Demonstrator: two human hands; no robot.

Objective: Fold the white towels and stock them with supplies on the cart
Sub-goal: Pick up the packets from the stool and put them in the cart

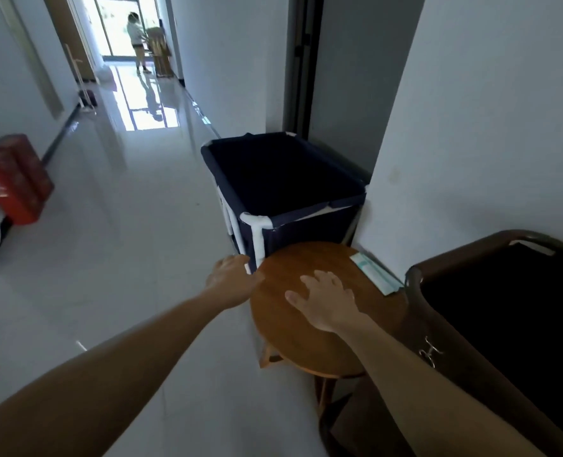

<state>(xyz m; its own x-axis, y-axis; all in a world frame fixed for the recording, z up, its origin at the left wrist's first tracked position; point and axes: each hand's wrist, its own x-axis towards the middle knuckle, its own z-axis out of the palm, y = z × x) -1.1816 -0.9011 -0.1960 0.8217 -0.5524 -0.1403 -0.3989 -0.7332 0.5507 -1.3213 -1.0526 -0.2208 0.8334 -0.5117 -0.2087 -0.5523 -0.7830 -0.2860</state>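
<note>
A round wooden stool (306, 334) stands in front of me in a corridor. My right hand (326, 300) lies flat on its top with fingers spread. My left hand (232, 273) reaches to the stool's left rim, fingers curled over the edge; whether it grips the rim is unclear. A small white-and-green packet (374, 273) lies on the stool's far right edge. Behind the stool stands a dark blue fabric bin (285, 179) on a white frame, its inside dark. No towels are visible.
A brown bin (504, 318) with a dark inside stands at the right against the white wall (478, 127). A red box (12, 179) sits by the left wall. Far down the shiny corridor a person (137, 41) stands at a wooden cart.
</note>
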